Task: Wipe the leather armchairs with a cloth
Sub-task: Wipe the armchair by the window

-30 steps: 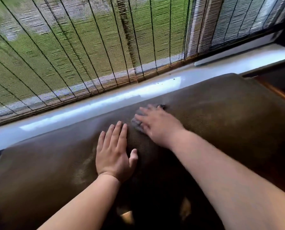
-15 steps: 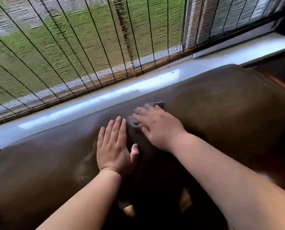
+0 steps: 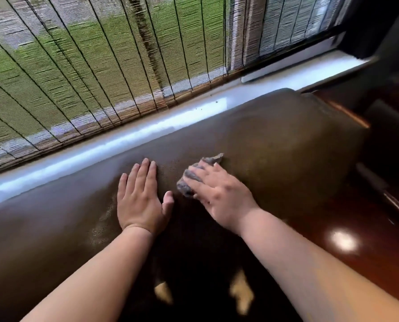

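Rightward shift noted: right hand [image 3: 219, 196] and one grey cloth [image 3: 195, 175] now further from left hand [image 3: 140, 201]. Both hands flat, fingers extended: right presses cloth onto one brown armchair [image 3: 286, 140] top; left holds nothing.

The armchair [image 3: 275, 140] is showing dark brown leather with a fine grain. The cloth [image 3: 195, 176] is looking grey-purple. The window sill [image 3: 101, 152] is shining white. The woven blind [image 3: 89, 66] is showing beige-green stripes with thin black cords.
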